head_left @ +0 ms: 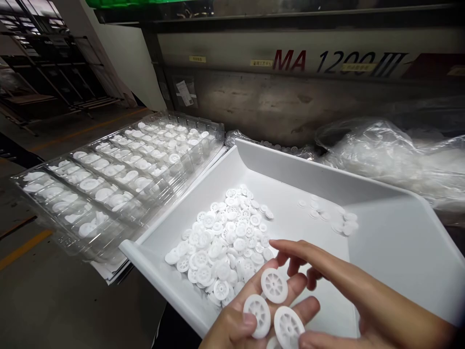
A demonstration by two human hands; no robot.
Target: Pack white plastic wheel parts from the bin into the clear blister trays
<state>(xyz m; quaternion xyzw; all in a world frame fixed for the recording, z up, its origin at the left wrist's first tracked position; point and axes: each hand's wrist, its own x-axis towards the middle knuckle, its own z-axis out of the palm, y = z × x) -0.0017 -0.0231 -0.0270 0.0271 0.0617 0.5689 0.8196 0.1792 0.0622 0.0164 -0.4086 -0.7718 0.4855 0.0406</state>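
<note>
Your left hand (250,315) is lying palm up at the bottom edge, cupping three white spoked wheels (274,285) on its fingers, thumb pressing on the leftmost one. Your right hand (337,281) is reaching in from four o'clock, fingers loosely spread just above those wheels, gripping nothing. At eleven o'clock of your hands, a pile of wheels (225,242) is lying in the white tray (381,232). Farther toward ten o'clock, clear blister trays (109,179) are sitting, filled with wheels.
</note>
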